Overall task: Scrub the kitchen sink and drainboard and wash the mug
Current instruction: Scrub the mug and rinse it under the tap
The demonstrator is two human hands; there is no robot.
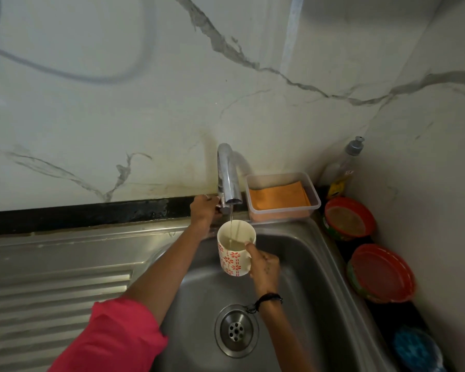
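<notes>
Directly beneath the spout of the curved chrome tap (228, 181), the white cylindrical mug with red flower print (235, 252) is held upright over the stainless steel sink (320, 277), a thin stream falling along its vertical axis into cloudy water pooled inside. The right hand (263, 267) grips its right side, fingers curled. The left hand (203, 209) is closed round the tap's lever. Behind, a clear plastic tub (315, 202) holds an orange cloth (278, 196).

Left hand (203, 209) stretched forward, fingers curled; right hand (263, 265) gripping, thumb up.
</notes>
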